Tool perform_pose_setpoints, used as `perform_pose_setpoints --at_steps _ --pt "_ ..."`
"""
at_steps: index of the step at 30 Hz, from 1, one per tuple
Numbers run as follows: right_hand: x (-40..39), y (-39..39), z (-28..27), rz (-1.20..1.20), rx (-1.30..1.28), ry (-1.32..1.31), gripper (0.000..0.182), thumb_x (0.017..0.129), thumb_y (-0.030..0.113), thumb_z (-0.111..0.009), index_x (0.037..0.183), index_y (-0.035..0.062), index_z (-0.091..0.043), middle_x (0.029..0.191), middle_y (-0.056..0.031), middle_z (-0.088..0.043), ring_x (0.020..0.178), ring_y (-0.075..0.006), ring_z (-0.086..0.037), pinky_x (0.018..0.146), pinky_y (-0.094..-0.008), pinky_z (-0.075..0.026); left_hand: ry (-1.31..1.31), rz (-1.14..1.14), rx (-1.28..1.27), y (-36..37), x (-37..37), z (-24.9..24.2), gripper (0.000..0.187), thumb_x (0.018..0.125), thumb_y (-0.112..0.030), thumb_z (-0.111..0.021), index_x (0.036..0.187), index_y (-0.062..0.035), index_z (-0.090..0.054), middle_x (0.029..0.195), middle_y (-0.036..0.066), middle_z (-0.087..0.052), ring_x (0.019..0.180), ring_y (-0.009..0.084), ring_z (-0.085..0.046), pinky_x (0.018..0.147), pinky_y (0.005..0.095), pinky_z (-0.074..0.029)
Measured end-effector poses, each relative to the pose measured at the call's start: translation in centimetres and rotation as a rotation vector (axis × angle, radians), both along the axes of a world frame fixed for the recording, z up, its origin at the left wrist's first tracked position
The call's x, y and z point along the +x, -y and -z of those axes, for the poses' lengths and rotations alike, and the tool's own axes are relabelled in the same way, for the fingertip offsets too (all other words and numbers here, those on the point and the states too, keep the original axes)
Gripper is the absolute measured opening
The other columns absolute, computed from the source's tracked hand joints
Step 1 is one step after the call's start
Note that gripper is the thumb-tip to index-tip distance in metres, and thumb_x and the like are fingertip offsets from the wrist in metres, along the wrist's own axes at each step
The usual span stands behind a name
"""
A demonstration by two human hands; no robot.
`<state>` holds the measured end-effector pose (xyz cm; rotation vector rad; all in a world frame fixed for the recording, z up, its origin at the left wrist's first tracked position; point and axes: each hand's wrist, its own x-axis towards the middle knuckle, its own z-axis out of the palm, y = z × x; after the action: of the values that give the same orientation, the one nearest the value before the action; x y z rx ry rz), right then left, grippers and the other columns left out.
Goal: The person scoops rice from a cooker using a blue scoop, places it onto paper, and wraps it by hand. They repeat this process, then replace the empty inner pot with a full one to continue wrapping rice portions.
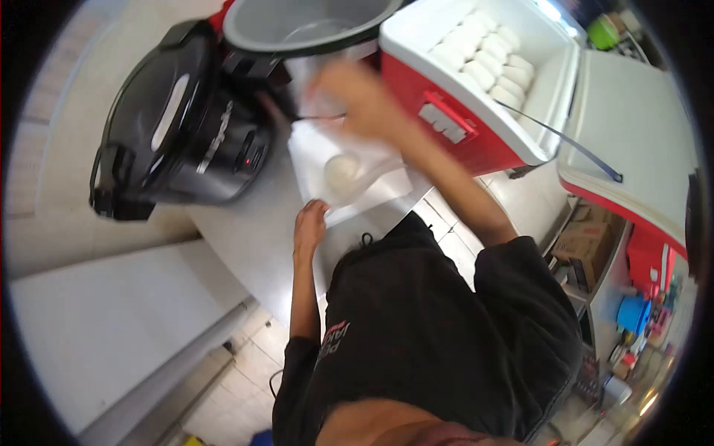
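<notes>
White paper or film sheets [309, 152] lie on the metal table, with a round whitish mound [343, 174] on top. At the sheets' near left corner is my left hand [311, 221], its fingers closed on the edge. My right hand [349, 100] is raised over the far side of the sheets, blurred by motion; its fingers and anything in them cannot be made out. Beyond it stands a big grey tub [312, 28].
A black cooker [216, 149] with a red light stands left on the metal table [245, 230]. At the right, an open red and white cooler [454, 111] holds several white wrapped bundles [491, 56]; its lid [632, 126] hangs open. A white surface [126, 320] lies lower left.
</notes>
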<state>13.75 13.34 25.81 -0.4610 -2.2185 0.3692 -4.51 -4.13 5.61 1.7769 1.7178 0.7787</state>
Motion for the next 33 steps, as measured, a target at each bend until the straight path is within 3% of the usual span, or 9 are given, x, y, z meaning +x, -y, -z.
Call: perform_pose_setpoints --at_steps 1,2,6,13,18,21,25,29,33 --pt "-0.2 3.6 2.1 -0.128 -0.215 -0.058 0.032 0.076 0.021 -0.066 0.105 0.0092 -0.060 0.106 -0.0127 -0.059 0.104 -0.0305 -0.054 0.091 -0.0418 -0.042 0.005 0.000 0.000 0.0 -0.1 -0.3 0.012 0.088 -0.004 -0.049 0.089 0.0003 -0.060 0.091 0.018 -0.061 0.087 0.0392 -0.057 0.074 0.0437 -0.045" --pt "-0.2 5.3 5.7 -0.172 -0.212 0.208 0.060 0.070 0.024 -0.072 0.125 0.0089 -0.052 0.111 -0.0137 -0.056 0.102 -0.0321 -0.055 0.092 -0.0409 -0.041 0.010 0.028 0.022 -0.3 0.0 -0.8 0.012 0.088 -0.004 -0.049 0.089 0.0003 -0.060 0.091 0.018 -0.061 0.087 0.0392 -0.057 0.074 0.0437 -0.045" --pt "3.0 9.5 16.6 0.028 -0.325 0.569 0.033 0.078 0.019 -0.066 0.108 0.0083 -0.059 0.107 -0.0105 -0.059 0.101 -0.0282 -0.057 0.089 -0.0412 -0.044 -0.002 0.009 -0.067 -0.6 -0.1 -2.7 0.012 0.088 -0.004 -0.049 0.089 0.0006 -0.060 0.091 0.018 -0.061 0.086 0.0389 -0.058 0.074 0.0431 -0.045" --pt "5.3 9.2 16.7 0.120 -0.308 0.427 0.009 0.083 0.010 -0.053 0.083 0.0065 -0.061 0.083 -0.0110 -0.062 0.087 -0.0289 -0.059 0.083 -0.0421 -0.044 0.011 0.043 -0.167 -0.7 0.0 -2.9 0.014 0.088 -0.011 -0.054 0.093 0.0002 -0.062 0.094 0.017 -0.063 0.087 0.0357 -0.060 0.077 0.0408 -0.047" --pt "5.3 9.2 16.1 0.188 -0.525 0.446 0.012 0.087 0.013 -0.052 0.086 0.0042 -0.059 0.078 -0.0140 -0.062 0.084 -0.0330 -0.059 0.083 -0.0420 -0.043 -0.184 0.160 -0.144 -0.6 0.5 -2.8 0.027 0.083 -0.024 -0.064 0.101 -0.0037 -0.064 0.099 0.015 -0.065 0.093 0.0327 -0.061 0.084 0.0405 -0.047" --pt "5.5 8.7 17.6 0.158 -0.671 0.521 0.019 0.084 0.020 -0.059 0.096 0.0047 -0.057 0.089 -0.0146 -0.062 0.091 -0.0335 -0.058 0.086 -0.0419 -0.042 -0.229 0.242 -0.203 -1.1 0.1 -0.3 0.033 0.079 -0.026 -0.067 0.102 -0.0026 -0.063 0.098 0.015 -0.064 0.092 0.0333 -0.060 0.082 0.0423 -0.047" --pt "6.6 9.6 23.4 -0.122 -0.472 0.630 0.067 0.061 0.030 -0.081 0.118 0.0094 -0.051 0.119 -0.0132 -0.049 0.113 -0.0326 -0.046 0.092 -0.0451 -0.039 -0.290 0.356 -0.091 0.4 1.7 0.0 0.052 0.070 -0.028 -0.074 0.111 0.0003 -0.058 0.114 0.016 -0.055 0.110 0.0340 -0.049 0.094 0.0434 -0.040" --pt "7.5 9.9 23.2 -0.158 -0.432 0.541 0.019 0.073 0.014 -0.070 0.090 0.0088 -0.062 0.105 -0.0064 -0.056 0.106 -0.0278 -0.051 0.086 -0.0416 -0.040 -0.298 0.324 -0.049 1.4 1.3 1.4 0.048 0.074 -0.024 -0.071 0.115 -0.0049 -0.057 0.118 0.012 -0.050 0.115 0.0299 -0.044 0.096 0.0410 -0.038" --pt "7.5 8.9 22.2 -0.150 -0.427 0.552 0.013 0.080 0.015 -0.059 0.089 0.0063 -0.065 0.095 -0.0081 -0.061 0.097 -0.0282 -0.056 0.081 -0.0419 -0.044 -0.254 0.274 -0.058 2.4 1.6 1.2 0.030 0.081 -0.017 -0.062 0.108 -0.0036 -0.061 0.118 0.010 -0.052 0.115 0.0275 -0.046 0.096 0.0406 -0.038"
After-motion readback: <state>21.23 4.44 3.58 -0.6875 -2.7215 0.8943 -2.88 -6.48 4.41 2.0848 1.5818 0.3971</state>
